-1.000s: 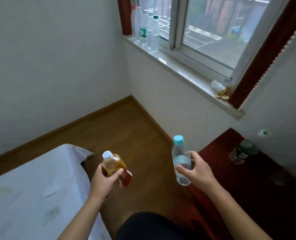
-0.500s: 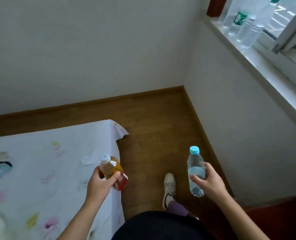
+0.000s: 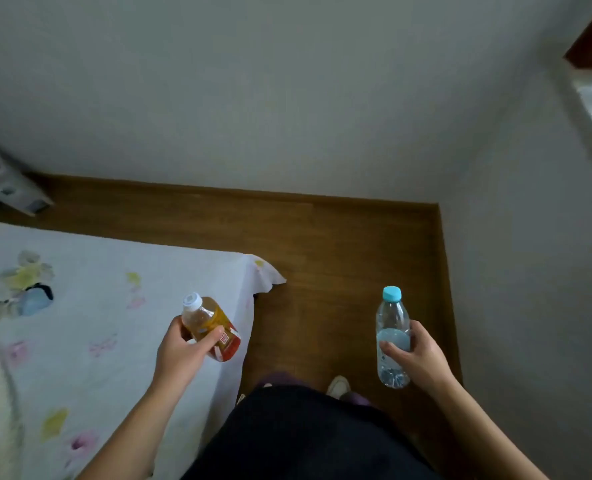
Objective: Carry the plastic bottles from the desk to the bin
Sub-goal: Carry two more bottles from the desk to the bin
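The person stood at the corner of the bed (image 3: 80, 306), a bottle in each hand and nothing of a bin anywhere in sight. The left hand (image 3: 180, 351) was wrapped round the lower body of an amber drink bottle (image 3: 208, 323), thumb lying across its red label, fingers closed behind; that bottle leaned, its white cap tipped up and away to the left, so its long axis ran slantwise over the bedsheet edge. The right hand (image 3: 416, 358) was closed about the middle of a clear water bottle (image 3: 392, 337), which stood close to upright, blue cap on top and base hanging free below the fist, above the wooden floor (image 3: 339, 254) near the wall (image 3: 512, 271). Both bottles were off the desk and in the air, well apart from each other, one to each side of the body. With the bin unseen, I could not say which hand was nearer to it; my guess was that the walk came first, and the tilted amber bottle would drop in cap-first or sideways while the upright one would need only a release
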Motion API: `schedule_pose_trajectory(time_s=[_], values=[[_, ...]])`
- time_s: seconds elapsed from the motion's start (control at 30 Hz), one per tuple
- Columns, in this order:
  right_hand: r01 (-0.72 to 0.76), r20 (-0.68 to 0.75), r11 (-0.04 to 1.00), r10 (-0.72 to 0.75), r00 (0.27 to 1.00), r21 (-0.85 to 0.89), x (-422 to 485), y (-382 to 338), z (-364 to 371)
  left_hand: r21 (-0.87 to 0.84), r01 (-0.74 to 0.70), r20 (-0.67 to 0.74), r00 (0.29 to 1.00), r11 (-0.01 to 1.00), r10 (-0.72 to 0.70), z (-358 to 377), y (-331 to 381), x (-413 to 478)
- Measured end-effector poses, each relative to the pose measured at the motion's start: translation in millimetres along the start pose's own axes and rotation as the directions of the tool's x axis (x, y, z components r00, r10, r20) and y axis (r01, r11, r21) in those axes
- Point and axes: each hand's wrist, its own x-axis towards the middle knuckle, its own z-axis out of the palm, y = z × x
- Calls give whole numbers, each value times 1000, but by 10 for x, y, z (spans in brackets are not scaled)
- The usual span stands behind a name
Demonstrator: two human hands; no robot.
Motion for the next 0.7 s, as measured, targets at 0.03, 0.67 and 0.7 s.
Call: schedule_pose_trajectory(time_s=[0.03,0.67,0.7], values=[[24,29,1000,-24,999,-11,165,-160,-15,-18,29,-29,999,999,-30,-27,19,64],[81,2,963,-83,997,-256,2811,-2104,-127,-142,176,-24,983,974,-181,360,1364,2513],[69,-9,961,-74,997,-268,2914,-2144,-170,-138,156,-5,987,978,-158,395,1539,2670]])
